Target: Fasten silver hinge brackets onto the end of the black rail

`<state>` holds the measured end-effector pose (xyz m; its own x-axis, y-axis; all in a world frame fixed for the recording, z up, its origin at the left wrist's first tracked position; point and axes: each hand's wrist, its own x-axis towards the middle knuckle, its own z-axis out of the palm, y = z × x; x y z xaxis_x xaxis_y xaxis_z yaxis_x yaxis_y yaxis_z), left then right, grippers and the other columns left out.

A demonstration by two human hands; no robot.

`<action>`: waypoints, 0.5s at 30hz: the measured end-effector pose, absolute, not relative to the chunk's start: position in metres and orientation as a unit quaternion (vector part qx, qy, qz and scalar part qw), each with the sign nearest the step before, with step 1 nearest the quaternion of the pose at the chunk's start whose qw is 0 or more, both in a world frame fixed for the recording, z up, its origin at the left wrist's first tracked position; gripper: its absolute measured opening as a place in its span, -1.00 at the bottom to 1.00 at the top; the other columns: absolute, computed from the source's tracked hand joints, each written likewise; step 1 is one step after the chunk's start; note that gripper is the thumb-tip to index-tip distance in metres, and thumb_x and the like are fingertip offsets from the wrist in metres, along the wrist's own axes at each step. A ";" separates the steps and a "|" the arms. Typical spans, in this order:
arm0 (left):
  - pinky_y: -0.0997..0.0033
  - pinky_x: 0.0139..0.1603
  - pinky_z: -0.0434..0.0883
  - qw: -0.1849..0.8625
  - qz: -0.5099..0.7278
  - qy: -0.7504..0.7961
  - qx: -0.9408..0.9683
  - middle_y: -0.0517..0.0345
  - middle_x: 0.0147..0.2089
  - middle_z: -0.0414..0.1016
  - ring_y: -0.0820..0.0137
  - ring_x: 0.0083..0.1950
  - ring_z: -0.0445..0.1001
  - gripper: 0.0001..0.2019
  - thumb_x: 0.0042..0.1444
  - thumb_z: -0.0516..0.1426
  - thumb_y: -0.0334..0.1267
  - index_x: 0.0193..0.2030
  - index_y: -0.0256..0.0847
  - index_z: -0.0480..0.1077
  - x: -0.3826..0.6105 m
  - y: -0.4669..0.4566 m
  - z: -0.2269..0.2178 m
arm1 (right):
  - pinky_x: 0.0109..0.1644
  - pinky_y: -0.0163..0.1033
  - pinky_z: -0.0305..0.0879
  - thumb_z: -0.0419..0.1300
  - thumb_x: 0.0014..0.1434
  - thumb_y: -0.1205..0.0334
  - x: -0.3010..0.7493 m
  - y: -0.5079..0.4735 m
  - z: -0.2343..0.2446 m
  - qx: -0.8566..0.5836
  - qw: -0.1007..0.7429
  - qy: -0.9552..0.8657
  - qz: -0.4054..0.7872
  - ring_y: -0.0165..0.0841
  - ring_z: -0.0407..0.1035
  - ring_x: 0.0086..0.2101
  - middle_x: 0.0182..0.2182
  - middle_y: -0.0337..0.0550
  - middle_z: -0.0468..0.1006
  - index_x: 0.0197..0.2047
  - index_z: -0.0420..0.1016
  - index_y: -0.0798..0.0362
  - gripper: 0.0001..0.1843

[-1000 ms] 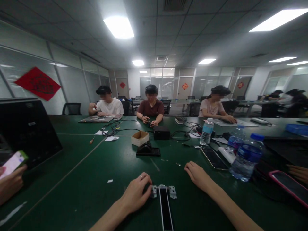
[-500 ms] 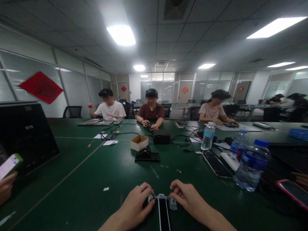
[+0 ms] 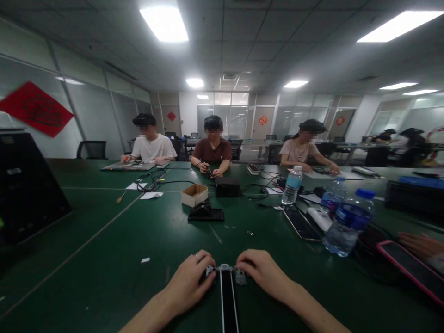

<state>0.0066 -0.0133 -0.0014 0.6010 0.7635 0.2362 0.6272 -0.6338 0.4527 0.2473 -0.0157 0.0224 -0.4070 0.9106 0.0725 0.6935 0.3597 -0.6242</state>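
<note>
A long narrow black strip with silver edges (image 3: pixel 227 300) lies on the green table (image 3: pixel 114 273) in front of me, with small metal brackets (image 3: pixel 239 276) at its far end. My left hand (image 3: pixel 189 280) is curled at the strip's left bracket, a ring on one finger. My right hand (image 3: pixel 262 270) is curled over the right bracket. Both hands pinch the bracket end; the fingertips are partly hidden.
Water bottles (image 3: pixel 347 223) stand at the right beside phones (image 3: pixel 301 225), one of them pink-cased (image 3: pixel 411 266). A black holder (image 3: pixel 205 213), cardboard box (image 3: pixel 194 194) and cables lie mid-table. A dark panel (image 3: pixel 24 189) leans at left. Three people sit across; another person's hand (image 3: pixel 418 243) rests at right.
My right hand came in from the right and closed on the strip's right bracket. The phone and hand at the left edge went out of view as the view shifted.
</note>
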 end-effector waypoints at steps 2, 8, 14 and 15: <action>0.35 -0.10 0.37 0.165 0.209 0.394 0.880 0.10 -0.07 0.38 0.32 -0.15 0.40 -0.86 0.26 -0.01 -0.32 -0.11 -0.12 0.34 0.006 -0.012 -0.003 | -0.20 -0.33 0.29 0.09 0.22 0.29 0.248 -0.017 0.025 -0.503 0.206 -0.798 0.259 -0.36 0.43 -0.28 -0.31 -0.16 0.57 -0.23 0.56 0.05 -0.80; 0.35 -0.12 0.38 0.167 0.216 0.387 0.881 0.11 -0.06 0.38 0.31 -0.16 0.41 -0.85 0.25 0.00 -0.30 -0.09 -0.12 0.34 0.005 -0.011 -0.004 | -0.32 -0.39 0.31 0.13 0.13 0.35 0.246 -0.021 0.026 -0.493 0.204 -0.789 0.302 -0.42 0.40 -0.38 -0.29 -0.16 0.56 -0.19 0.56 0.08 -0.79; 0.36 -0.14 0.38 0.174 0.225 0.389 0.876 0.10 -0.08 0.39 0.32 -0.17 0.41 -0.84 0.24 -0.01 -0.30 -0.12 -0.13 0.36 0.006 -0.011 -0.003 | -0.32 -0.38 0.29 0.14 0.14 0.32 0.247 -0.022 0.028 -0.496 0.205 -0.785 0.311 -0.41 0.39 -0.37 -0.33 -0.19 0.55 -0.19 0.56 0.08 -0.80; 0.37 -0.15 0.38 0.177 0.225 0.389 0.876 0.10 -0.08 0.39 0.32 -0.18 0.41 -0.84 0.24 -0.01 -0.30 -0.12 -0.13 0.36 0.007 -0.011 -0.004 | -0.32 -0.39 0.28 0.15 0.15 0.32 0.248 -0.022 0.029 -0.497 0.203 -0.786 0.307 -0.41 0.38 -0.37 -0.33 -0.19 0.55 -0.20 0.57 0.07 -0.81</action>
